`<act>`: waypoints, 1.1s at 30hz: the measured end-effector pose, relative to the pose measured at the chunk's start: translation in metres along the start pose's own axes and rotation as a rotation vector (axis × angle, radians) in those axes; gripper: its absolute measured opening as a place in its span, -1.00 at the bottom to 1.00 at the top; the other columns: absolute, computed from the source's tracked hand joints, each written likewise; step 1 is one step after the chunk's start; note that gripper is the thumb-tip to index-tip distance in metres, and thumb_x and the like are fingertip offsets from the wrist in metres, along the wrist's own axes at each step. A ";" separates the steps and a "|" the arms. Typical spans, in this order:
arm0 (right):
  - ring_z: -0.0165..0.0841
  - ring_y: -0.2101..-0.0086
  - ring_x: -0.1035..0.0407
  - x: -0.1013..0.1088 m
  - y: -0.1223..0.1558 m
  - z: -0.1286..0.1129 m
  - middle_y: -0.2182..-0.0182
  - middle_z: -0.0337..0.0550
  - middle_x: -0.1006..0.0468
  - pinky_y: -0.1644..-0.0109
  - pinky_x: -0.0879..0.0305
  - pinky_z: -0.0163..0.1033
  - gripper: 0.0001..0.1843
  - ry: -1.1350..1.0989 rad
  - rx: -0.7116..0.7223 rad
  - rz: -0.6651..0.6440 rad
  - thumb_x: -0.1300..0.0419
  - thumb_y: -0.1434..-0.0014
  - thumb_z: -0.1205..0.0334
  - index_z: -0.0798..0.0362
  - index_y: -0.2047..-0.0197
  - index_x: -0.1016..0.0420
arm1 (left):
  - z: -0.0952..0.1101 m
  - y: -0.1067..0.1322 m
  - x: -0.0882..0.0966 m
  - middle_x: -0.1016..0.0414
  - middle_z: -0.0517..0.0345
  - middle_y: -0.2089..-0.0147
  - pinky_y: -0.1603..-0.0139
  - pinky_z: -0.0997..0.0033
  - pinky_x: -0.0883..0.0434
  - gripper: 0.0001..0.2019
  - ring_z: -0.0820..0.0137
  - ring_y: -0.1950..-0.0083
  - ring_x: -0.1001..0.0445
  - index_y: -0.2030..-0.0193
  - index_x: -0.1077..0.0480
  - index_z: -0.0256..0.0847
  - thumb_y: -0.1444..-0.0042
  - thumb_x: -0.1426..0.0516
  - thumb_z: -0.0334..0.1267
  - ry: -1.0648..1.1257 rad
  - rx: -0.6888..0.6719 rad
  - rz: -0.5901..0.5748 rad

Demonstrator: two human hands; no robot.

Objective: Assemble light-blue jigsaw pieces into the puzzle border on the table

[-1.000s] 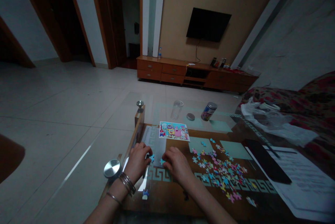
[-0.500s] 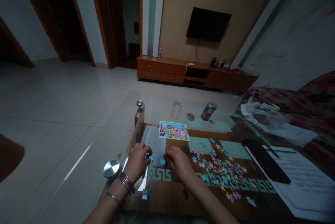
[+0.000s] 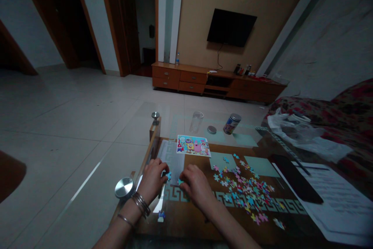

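Puzzle pieces [image 3: 247, 190] lay in messy heap on glass table [image 3: 180, 218], off to right, in head view. Left hand [image 3: 154, 175] pinched blue piece [image 3: 169, 176] between thumb and finger. Right hand [image 3: 196, 182] had fingertips at second blue piece [image 3: 180, 181], near first; could not tell if pinched or only touched. Picture card [image 3: 193, 146] lay flat just past hands. Clear jar [image 3: 196, 122], round lid [image 3: 211, 129] and shiny-topped can [image 3: 232, 124] sat farther back.

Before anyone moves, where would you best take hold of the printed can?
I'd probably grip the printed can around its side, just below its silver top, coming from the right: it is a standing cylinder, and the loose lid and clear jar sit to its left.
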State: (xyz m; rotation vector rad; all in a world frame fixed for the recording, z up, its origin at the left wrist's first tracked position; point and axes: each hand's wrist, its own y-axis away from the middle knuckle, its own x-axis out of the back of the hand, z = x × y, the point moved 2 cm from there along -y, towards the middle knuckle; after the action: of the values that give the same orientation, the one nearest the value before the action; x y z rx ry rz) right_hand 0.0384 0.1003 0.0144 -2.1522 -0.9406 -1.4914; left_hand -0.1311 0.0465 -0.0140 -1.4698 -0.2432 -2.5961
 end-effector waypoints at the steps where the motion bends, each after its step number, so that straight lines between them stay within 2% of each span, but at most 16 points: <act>1: -0.24 0.13 -0.32 0.001 0.002 -0.001 0.20 -0.11 -0.49 0.10 -0.16 -0.25 -0.87 0.008 -0.004 -0.005 -0.21 -0.12 0.34 0.05 0.23 -0.54 | 0.000 0.000 0.000 -0.39 0.13 0.15 -0.03 0.26 -0.23 -0.82 0.25 0.00 -0.31 0.25 -0.45 -0.13 0.00 -0.13 -0.44 -0.001 0.000 0.000; 7: -0.21 0.12 -0.33 0.000 0.018 -0.009 0.20 -0.11 -0.51 0.10 -0.18 -0.22 -0.89 0.008 0.018 -0.030 -0.26 -0.11 0.31 0.05 0.24 -0.56 | 0.000 0.001 -0.002 -0.39 0.11 0.17 -0.01 0.24 -0.24 -0.84 0.22 0.02 -0.32 0.25 -0.45 -0.14 0.00 -0.16 -0.42 -0.016 -0.022 0.008; 11: -0.24 0.14 -0.35 0.005 0.026 0.004 0.23 -0.12 -0.53 0.08 -0.20 -0.23 -0.83 -0.082 0.028 0.004 -0.23 -0.12 0.39 0.03 0.21 -0.58 | -0.001 0.002 -0.001 -0.39 0.10 0.15 -0.01 0.24 -0.25 -0.81 0.21 0.00 -0.33 0.20 -0.43 -0.16 -0.02 -0.15 -0.42 -0.023 -0.038 0.020; 14: -0.28 0.16 -0.38 0.023 0.031 0.030 0.25 -0.11 -0.55 0.06 -0.23 -0.25 -0.76 -0.160 -0.012 0.158 -0.18 -0.10 0.48 0.07 0.19 -0.57 | -0.001 0.004 0.000 -0.40 0.08 0.12 -0.01 0.25 -0.26 -0.80 0.21 0.00 -0.33 0.16 -0.42 -0.18 -0.04 -0.14 -0.41 -0.028 -0.051 0.025; 18: -0.28 0.19 -0.40 0.047 0.045 0.068 0.26 -0.09 -0.56 0.05 -0.25 -0.23 -0.78 -0.182 -0.092 0.321 -0.11 -0.12 0.47 0.09 0.24 -0.55 | 0.002 0.011 0.004 -0.40 0.10 0.14 0.00 0.25 -0.27 -0.82 0.22 0.00 -0.34 0.16 -0.41 -0.17 -0.07 -0.12 -0.39 -0.046 -0.073 0.038; 22: -0.28 0.22 -0.43 0.060 0.066 0.098 0.29 -0.10 -0.57 0.09 -0.27 -0.25 -0.79 -0.183 -0.196 0.376 -0.10 -0.11 0.41 0.07 0.28 -0.56 | 0.019 0.025 0.003 -0.39 0.10 0.14 0.02 0.27 -0.26 -0.85 0.24 0.02 -0.33 0.20 -0.42 -0.16 -0.10 -0.09 -0.40 -0.068 -0.135 0.042; 27: -0.25 0.21 -0.44 0.074 0.090 0.137 0.29 -0.11 -0.60 0.10 -0.27 -0.24 -0.78 -0.154 -0.323 0.455 -0.07 -0.11 0.34 0.04 0.32 -0.56 | 0.050 0.041 -0.012 -0.40 0.09 0.09 0.05 0.26 -0.21 -0.81 0.21 -0.02 -0.31 0.17 -0.44 -0.14 -0.10 -0.10 -0.42 -0.156 -0.196 0.005; 33: -0.22 0.23 -0.47 0.084 0.116 0.181 0.28 -0.03 -0.62 0.12 -0.27 -0.23 -0.75 -0.096 -0.466 0.505 -0.07 -0.10 0.28 0.11 0.28 -0.57 | 0.072 0.047 -0.025 -0.42 0.07 0.10 0.06 0.21 -0.17 -0.81 0.16 -0.01 -0.29 0.21 -0.44 -0.15 -0.11 -0.05 -0.43 -0.260 -0.211 -0.027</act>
State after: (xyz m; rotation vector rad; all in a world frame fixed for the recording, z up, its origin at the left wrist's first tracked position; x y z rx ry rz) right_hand 0.2615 0.1567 0.0327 -2.5398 -0.0372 -1.4465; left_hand -0.0483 0.0169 0.0047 -1.8895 -0.0164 -2.5103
